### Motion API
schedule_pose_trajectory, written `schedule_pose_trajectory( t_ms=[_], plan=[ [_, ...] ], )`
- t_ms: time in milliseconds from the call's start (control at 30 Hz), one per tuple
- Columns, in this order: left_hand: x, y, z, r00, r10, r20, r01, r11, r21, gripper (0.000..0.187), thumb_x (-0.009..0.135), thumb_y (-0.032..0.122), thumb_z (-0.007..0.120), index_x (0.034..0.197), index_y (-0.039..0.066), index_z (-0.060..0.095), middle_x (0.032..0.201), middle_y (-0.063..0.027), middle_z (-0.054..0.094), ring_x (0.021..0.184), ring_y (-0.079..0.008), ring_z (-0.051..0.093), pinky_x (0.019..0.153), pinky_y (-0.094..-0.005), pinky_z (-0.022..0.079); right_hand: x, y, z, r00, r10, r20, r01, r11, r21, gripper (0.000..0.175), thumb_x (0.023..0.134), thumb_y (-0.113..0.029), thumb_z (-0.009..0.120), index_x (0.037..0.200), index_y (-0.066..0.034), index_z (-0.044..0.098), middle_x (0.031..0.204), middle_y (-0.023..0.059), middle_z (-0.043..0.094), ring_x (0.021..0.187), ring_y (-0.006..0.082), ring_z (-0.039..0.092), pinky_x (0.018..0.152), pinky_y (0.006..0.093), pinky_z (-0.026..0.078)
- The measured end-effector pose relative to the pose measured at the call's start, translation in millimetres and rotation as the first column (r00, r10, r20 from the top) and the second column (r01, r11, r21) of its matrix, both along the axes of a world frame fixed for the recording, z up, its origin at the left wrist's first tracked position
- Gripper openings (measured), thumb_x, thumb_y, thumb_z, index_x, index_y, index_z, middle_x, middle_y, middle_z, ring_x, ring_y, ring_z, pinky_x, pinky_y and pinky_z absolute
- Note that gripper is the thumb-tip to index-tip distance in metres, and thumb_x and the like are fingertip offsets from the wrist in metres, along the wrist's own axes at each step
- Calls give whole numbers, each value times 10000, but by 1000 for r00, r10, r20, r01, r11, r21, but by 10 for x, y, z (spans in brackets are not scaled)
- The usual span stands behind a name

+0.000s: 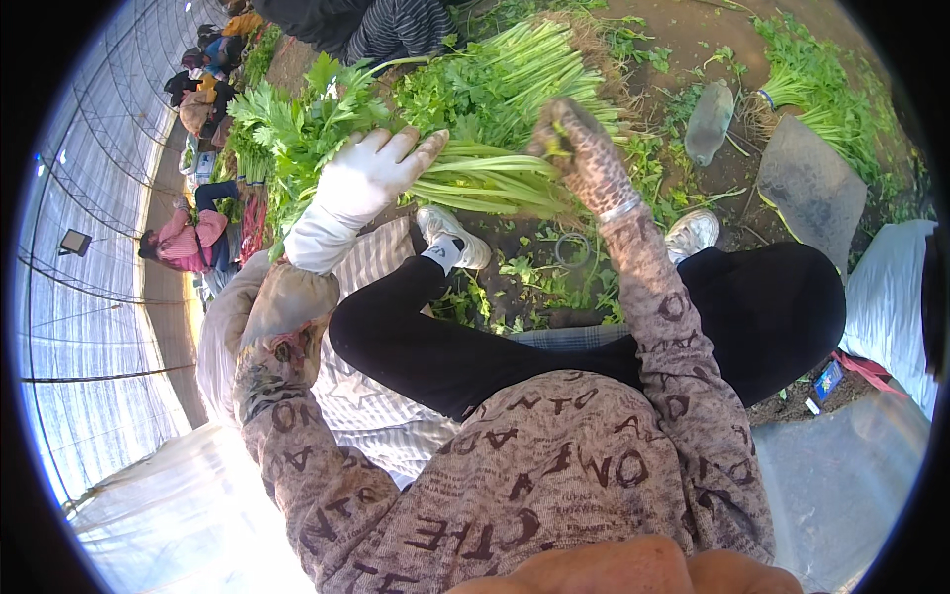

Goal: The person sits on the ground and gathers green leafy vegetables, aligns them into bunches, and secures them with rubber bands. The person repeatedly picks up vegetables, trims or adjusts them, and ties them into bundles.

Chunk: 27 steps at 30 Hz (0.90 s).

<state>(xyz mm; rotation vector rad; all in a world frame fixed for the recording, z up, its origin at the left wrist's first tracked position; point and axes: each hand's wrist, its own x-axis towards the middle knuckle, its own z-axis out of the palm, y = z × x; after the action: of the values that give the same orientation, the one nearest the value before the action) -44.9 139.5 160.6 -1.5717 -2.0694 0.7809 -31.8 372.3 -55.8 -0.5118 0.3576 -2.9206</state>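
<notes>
My left hand [371, 178], in a white glove with soiled fingertips, is closed over a bunch of celery [490, 178]. The bunch's leaves fan out to the left, and its pale stalks run right toward the roots. My right hand [579, 148], in a leopard-print glove, is at the root end with fingers curled around yellowish-green celery scraps [555, 141]. Whether it also grips a stalk is hard to tell. Just beyond both hands lies a larger pile of celery [519, 74] with its roots to the right.
A grey ring [573, 250] and loose leaves lie between my shoes. To the right are a plastic bottle [709, 122], a grey mat [813, 185] and a banded celery bunch [801, 89]. Striped cloth [378, 356] lies left. Several people work farther off; one person [397, 30] is close ahead.
</notes>
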Motion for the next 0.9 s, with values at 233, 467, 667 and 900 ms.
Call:
schedule_pose_trajectory(
  t_ms=[233,467,667,900],
  plan=[
    [29,-50,100,996,-87,-33,86,996,-24,492,741,217,597,1231,238,647,1058,14,660,805,-121,620,674,-255,486,-16,436,-805,610,-693,385,474,708,523,406,870,-339,709,1112,-21,634,764,42,626,614,73,588,440,217,514],
    [100,73,-36,985,-158,62,161,986,-39,512,753,235,597,1264,231,629,1123,20,651,838,-118,607,712,-249,475,292,-308,464,1000,-25,14,3,560,829,390,871,-371,690,1095,-54,662,1085,129,683,1020,214,644,939,390,516],
    [38,4,-64,981,-195,20,195,981,0,496,766,223,593,1261,218,631,1087,17,658,828,-122,612,688,-248,469,176,-67,298,925,-59,374,-18,980,199,342,1009,-346,464,1091,-42,598,981,151,673,933,256,670,850,376,584],
    [-17,6,-31,992,-104,77,107,994,-29,457,759,196,610,1214,213,653,1011,34,660,799,-115,619,642,-237,484,-278,339,-958,995,59,82,-26,934,-355,220,939,-266,613,1033,-69,580,639,-40,533,487,102,525,456,282,484]
  ],
)
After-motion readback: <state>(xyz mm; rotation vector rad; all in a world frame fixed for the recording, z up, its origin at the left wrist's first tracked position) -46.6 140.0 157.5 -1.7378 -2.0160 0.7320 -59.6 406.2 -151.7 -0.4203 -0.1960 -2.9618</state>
